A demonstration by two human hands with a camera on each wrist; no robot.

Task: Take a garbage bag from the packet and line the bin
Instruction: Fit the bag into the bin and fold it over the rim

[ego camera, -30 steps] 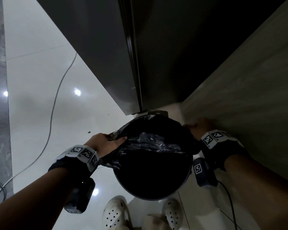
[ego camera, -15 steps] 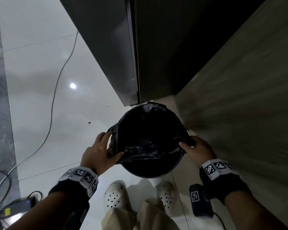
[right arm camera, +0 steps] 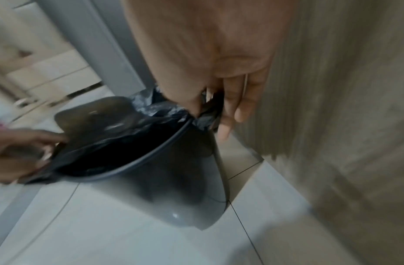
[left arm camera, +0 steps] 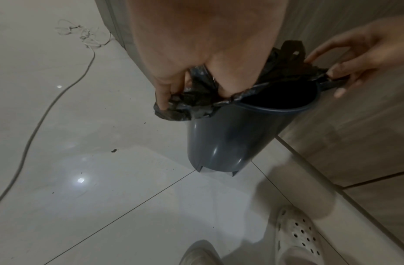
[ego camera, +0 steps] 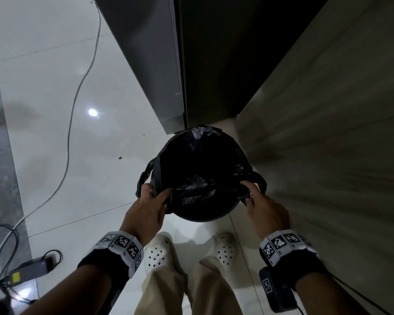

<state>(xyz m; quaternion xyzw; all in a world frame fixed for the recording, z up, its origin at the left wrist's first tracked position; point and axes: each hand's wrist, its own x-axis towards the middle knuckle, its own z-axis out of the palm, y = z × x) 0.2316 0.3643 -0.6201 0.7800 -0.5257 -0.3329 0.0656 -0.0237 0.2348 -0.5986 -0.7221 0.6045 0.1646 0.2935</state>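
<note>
A dark grey round bin (ego camera: 205, 216) (left arm camera: 221, 143) (right arm camera: 178, 188) stands on the tiled floor in the corner by a wall. A black garbage bag (ego camera: 198, 187) (left arm camera: 196, 100) (right arm camera: 119, 139) sits in its mouth, folded over the far rim, with its near edge slack inside the near rim. My left hand (ego camera: 154, 193) (left arm camera: 167, 96) pinches the bag's edge at the bin's left rim. My right hand (ego camera: 248, 192) (right arm camera: 210, 114) pinches the bag's edge at the right rim. The packet is not in view.
A grey cabinet (ego camera: 150, 64) rises just behind the bin and a wood-grain wall (ego camera: 328, 133) runs along its right. A white cable (ego camera: 77, 92) trails over the floor at left, with a power adapter (ego camera: 30, 269) near the lower left. My feet in white clogs (ego camera: 157, 253) stand before the bin.
Both hands have moved from the sides of the bin's rim toward its near side, still holding the bag's edge. The head view has drawn back, so the bin looks smaller and farther.
</note>
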